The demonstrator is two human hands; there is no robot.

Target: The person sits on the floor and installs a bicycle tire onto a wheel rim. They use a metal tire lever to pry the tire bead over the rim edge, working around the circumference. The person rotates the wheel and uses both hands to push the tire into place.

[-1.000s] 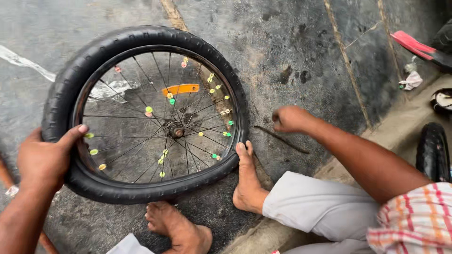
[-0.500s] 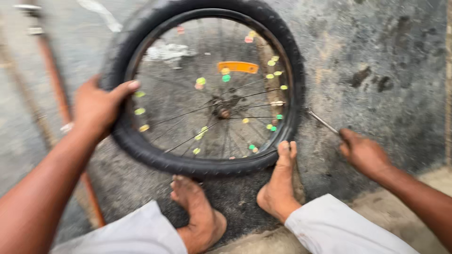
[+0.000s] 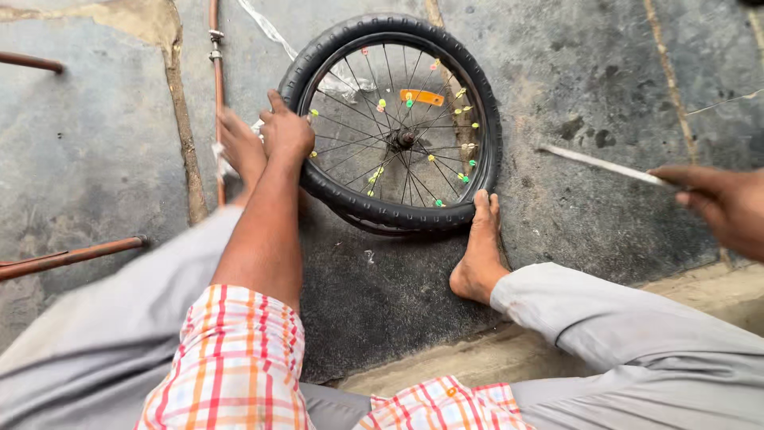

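Right hand (image 3: 728,209) lifted, perhaps gripping rod (image 3: 605,166) (blurred).

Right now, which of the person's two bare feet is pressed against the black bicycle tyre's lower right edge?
The right foot, toes on the black bicycle tyre; the left foot sits at the wheel's left, behind the left hand.

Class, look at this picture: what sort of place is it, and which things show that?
Probably an outdoor, ground-level bicycle repair spot: a bicycle wheel on stained concrete ground, thin metal tool in the right hand, rusty rods nearby.
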